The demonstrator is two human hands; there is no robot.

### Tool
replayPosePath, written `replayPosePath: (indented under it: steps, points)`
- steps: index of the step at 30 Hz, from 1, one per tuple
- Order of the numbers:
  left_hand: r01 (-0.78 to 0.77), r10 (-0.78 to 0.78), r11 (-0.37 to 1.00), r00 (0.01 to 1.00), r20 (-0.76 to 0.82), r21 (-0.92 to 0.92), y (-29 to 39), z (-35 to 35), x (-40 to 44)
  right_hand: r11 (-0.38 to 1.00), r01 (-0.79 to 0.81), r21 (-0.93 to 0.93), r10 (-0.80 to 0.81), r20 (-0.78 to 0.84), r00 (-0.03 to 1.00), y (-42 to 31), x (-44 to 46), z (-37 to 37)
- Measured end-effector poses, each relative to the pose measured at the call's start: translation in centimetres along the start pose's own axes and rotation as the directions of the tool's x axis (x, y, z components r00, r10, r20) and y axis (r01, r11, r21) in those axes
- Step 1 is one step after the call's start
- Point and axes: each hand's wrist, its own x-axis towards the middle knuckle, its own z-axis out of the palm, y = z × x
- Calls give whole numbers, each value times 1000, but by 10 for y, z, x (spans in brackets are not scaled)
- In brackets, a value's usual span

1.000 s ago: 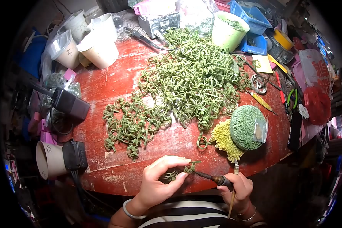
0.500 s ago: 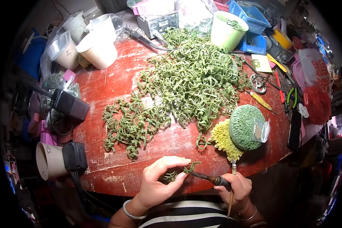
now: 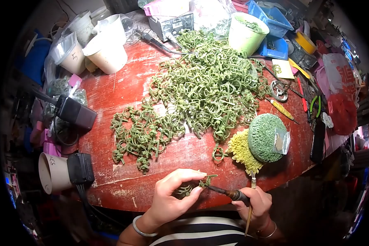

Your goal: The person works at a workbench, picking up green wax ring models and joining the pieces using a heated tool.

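Note:
Between the thumb and fingertips of my left hand (image 3: 170, 192) is a small green ring piece (image 3: 208, 180). More green coils show inside the curl of that hand, partly hidden. My right hand (image 3: 258, 204) grips a soldering-iron-like pen (image 3: 235, 194), its dark tip touching or very close to the green piece. A thin brush (image 3: 249, 217) is also held in my right hand, pointing away from me. Just beyond it sit a round green textured pad (image 3: 264, 135) and a yellow textured piece (image 3: 240, 149). A large heap of green rings (image 3: 209, 82) covers the middle of the table.
White buckets (image 3: 106, 53) stand at the back left of the red table (image 3: 123, 184). A tub (image 3: 248, 35) and blue bins (image 3: 270, 18) are at the back right. Pliers (image 3: 315, 106) and a yellow-handled pick (image 3: 282, 108) lie right. A black lamp-like box (image 3: 74, 112) stands left.
Almost nothing differs. The hands, the green piece and the pen keep nearly the same positions; the view has shifted very slightly.

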Motion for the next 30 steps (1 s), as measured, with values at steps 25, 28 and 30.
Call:
replayPosePath:
  steps: [25, 28, 30]
  points:
    - [38, -40, 996, 999, -19, -80, -2, 2, -3, 999, 7, 52, -5, -37, 999, 0, 1, -1]
    - [39, -41, 995, 999, -24, -96, -3, 2, -4, 999, -11, 41, 12, -31, 999, 2, -3, -3]
    - [35, -38, 996, 999, -24, -84, -2, 2, -4, 999, -23, 28, 24, -31, 999, 2, -3, -7]
